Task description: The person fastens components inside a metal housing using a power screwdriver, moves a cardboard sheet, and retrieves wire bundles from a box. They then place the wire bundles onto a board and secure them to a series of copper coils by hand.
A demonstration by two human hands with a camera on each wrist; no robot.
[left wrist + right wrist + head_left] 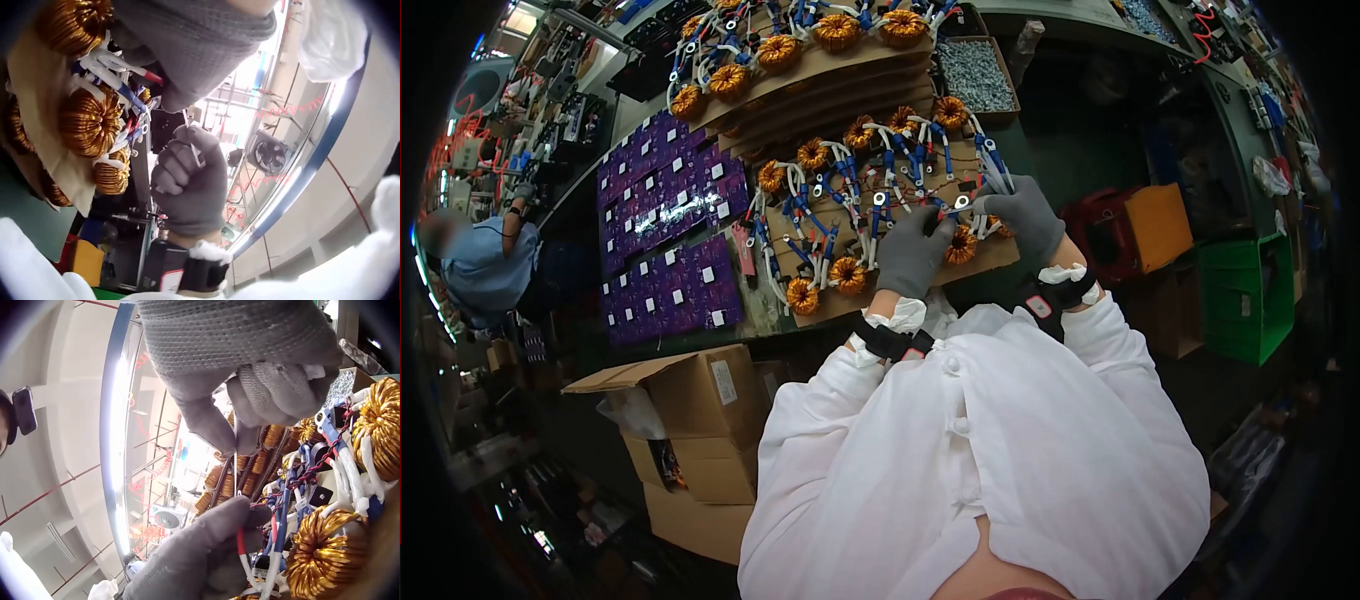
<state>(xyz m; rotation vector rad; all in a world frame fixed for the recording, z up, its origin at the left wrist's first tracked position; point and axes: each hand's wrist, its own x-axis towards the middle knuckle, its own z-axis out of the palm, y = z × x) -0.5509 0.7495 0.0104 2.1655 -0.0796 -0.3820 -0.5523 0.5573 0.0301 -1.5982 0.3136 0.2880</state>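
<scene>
My gloved left hand [912, 252] pinches the end of a white lead with a red sleeve [241, 542] between thumb and forefinger. Opposite it, my gloved right hand [1028, 215] has its fingers curled and pinches a thin pale strip [235, 472], which runs down to the left fingertips. I cannot tell what the strip is. Around both hands lie copper-wound ring coils [847, 274] with white and blue leads ending in ring terminals [880, 199]. These coils sit on a cardboard sheet [890, 295]. A coil [325, 553] stands close beside the left fingers in the right wrist view.
Stacked cardboard layers with more coils [778, 54] stand behind. Purple circuit boards [665, 190] cover the bench's left side. A box of small metal parts [977, 76] sits at the back. Green crate [1248, 300], red-and-orange bins [1157, 228] and open carton [700, 420] flank me. Another person [490, 260] works far left.
</scene>
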